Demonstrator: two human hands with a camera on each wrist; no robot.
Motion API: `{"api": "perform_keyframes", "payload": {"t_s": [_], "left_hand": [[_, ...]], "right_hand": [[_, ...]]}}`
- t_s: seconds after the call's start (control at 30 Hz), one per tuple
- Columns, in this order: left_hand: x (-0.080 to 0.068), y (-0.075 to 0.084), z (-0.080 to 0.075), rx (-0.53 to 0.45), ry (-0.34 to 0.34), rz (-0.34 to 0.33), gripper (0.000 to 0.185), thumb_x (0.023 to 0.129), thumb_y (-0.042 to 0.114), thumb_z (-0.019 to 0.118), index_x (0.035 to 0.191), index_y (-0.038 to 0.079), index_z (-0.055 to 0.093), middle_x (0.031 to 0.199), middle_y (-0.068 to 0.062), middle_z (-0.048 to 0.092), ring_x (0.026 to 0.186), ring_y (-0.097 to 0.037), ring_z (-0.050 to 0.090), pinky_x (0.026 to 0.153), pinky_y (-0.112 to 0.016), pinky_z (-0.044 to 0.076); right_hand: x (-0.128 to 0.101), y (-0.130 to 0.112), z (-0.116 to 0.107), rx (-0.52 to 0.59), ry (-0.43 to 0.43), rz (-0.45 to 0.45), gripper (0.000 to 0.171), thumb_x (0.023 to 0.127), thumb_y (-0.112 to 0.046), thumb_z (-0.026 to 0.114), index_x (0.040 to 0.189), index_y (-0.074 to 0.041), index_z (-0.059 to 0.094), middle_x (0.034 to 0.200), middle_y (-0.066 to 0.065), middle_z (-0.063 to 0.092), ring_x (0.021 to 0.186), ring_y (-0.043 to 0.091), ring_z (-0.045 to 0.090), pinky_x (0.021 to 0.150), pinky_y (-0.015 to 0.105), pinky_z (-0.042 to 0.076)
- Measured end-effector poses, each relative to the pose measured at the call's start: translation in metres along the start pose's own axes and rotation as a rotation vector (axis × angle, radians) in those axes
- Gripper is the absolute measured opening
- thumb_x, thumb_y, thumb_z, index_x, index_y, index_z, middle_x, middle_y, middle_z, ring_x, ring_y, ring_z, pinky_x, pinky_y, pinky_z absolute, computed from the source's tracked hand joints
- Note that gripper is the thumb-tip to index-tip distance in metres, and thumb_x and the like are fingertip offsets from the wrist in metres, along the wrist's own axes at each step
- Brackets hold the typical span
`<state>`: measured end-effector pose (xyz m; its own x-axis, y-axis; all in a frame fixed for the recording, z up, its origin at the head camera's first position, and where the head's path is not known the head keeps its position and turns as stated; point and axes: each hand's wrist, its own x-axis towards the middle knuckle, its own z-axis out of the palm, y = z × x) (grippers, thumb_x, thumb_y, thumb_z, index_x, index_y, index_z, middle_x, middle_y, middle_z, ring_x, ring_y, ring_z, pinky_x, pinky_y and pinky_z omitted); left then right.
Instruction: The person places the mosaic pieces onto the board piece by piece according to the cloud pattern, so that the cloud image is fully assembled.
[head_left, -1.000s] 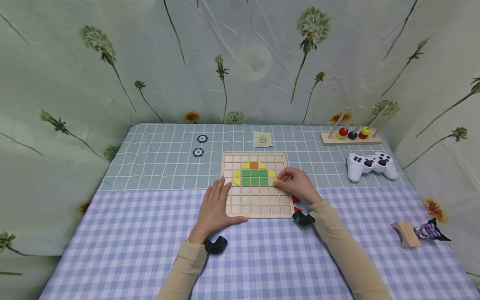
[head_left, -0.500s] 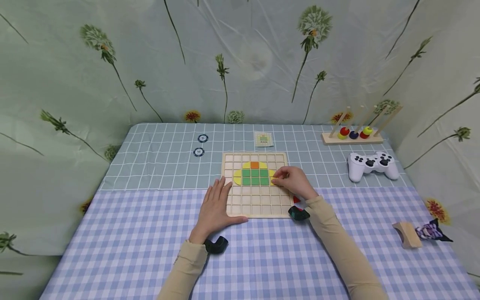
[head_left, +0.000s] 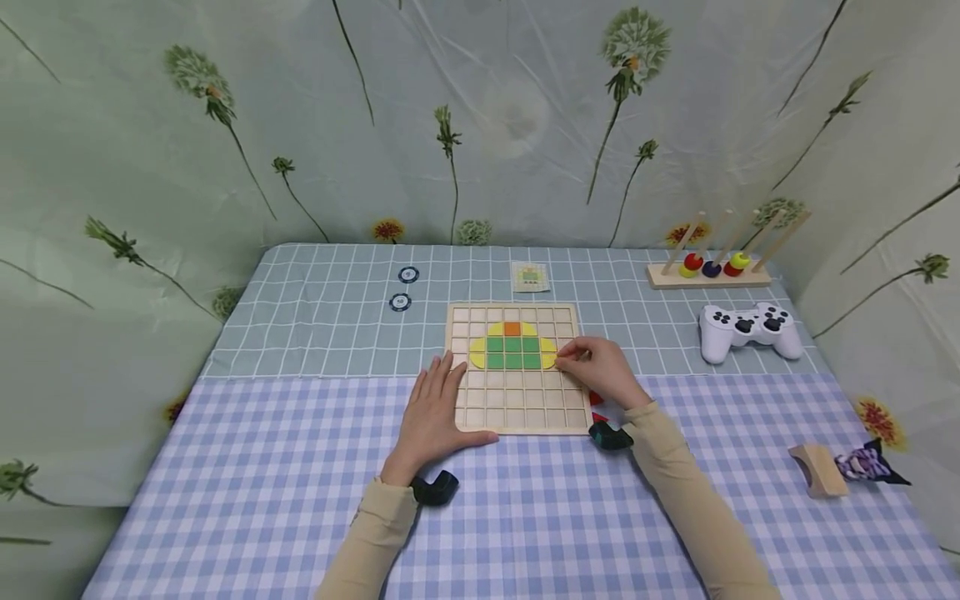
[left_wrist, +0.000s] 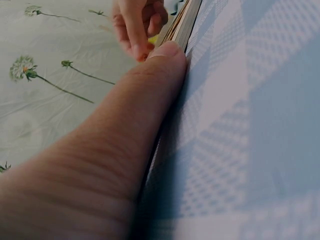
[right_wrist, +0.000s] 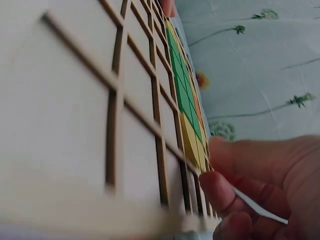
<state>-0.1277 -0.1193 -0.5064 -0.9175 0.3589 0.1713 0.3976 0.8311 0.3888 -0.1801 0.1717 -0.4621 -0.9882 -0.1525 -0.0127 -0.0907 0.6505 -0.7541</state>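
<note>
A wooden grid board (head_left: 517, 408) lies mid-table, holding green tiles (head_left: 513, 353), an orange tile (head_left: 512, 329) and yellow curved tiles. My right hand (head_left: 600, 371) sits at the board's right side, its curled fingertips pinching the yellow tile (head_left: 550, 357) at the right end of the green row. In the right wrist view that yellow tile (right_wrist: 192, 142) lies in the grid (right_wrist: 75, 125) just ahead of my fingers (right_wrist: 220, 192). My left hand (head_left: 433, 412) rests flat with straight fingers at the board's left edge, and its thumb (left_wrist: 125, 140) presses against the board's side (left_wrist: 182, 25).
Small red pieces (head_left: 596, 400) lie right of the board by my right wrist. Farther off are a white game controller (head_left: 746, 329), a peg rack with coloured beads (head_left: 708, 271), two chips (head_left: 403, 287), a pattern card (head_left: 529, 277), a wooden block (head_left: 817, 469) and a purple toy (head_left: 862, 461).
My right hand carried the yellow tile a little left and set it down in the grid at the right end of the green row. The left hand stayed put.
</note>
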Motion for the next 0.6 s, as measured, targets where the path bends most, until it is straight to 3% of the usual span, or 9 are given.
{"api": "perform_keyframes", "payload": {"t_s": [0.13,0.27,0.43,0.6], "left_hand": [[0.001,0.0,-0.001,0.003,-0.009,-0.004,0.114,0.063,0.079,0.063,0.147,0.009,0.03,0.155,-0.014,0.017,0.143,-0.028,0.008,0.114,-0.04,0.004],[0.0,-0.001,-0.001,0.006,-0.007,-0.002,0.115,0.063,0.079,0.063,0.147,0.009,0.03,0.155,-0.015,0.017,0.143,-0.028,0.008,0.114,-0.041,0.004],[0.0,-0.001,-0.001,0.004,-0.017,-0.007,0.114,0.063,0.078,0.064,0.148,0.009,0.03,0.156,-0.014,0.016,0.143,-0.028,0.006,0.114,-0.039,0.002],[0.0,0.0,-0.001,0.002,-0.02,-0.01,0.114,0.063,0.078,0.064,0.148,0.008,0.03,0.156,-0.014,0.015,0.143,-0.027,0.006,0.114,-0.039,0.002]], "right_hand": [[-0.011,0.008,-0.013,-0.038,-0.005,-0.008,0.013,0.085,-0.017,0.072,0.089,-0.005,0.071,0.078,0.001,0.063,0.061,0.018,0.047,0.052,0.029,0.039],[-0.02,0.016,-0.025,-0.076,-0.07,-0.016,0.013,0.085,-0.017,0.072,0.092,-0.006,0.072,0.08,0.001,0.063,0.059,0.018,0.044,0.049,0.027,0.037],[-0.029,0.027,-0.034,-0.079,-0.161,-0.046,0.014,0.085,-0.015,0.072,0.097,-0.007,0.072,0.082,0.0,0.062,0.06,0.017,0.044,0.051,0.026,0.037],[-0.035,0.035,-0.038,-0.091,-0.191,-0.083,0.018,0.082,-0.015,0.075,0.098,-0.007,0.073,0.085,-0.002,0.063,0.063,0.016,0.045,0.055,0.026,0.039]]}}
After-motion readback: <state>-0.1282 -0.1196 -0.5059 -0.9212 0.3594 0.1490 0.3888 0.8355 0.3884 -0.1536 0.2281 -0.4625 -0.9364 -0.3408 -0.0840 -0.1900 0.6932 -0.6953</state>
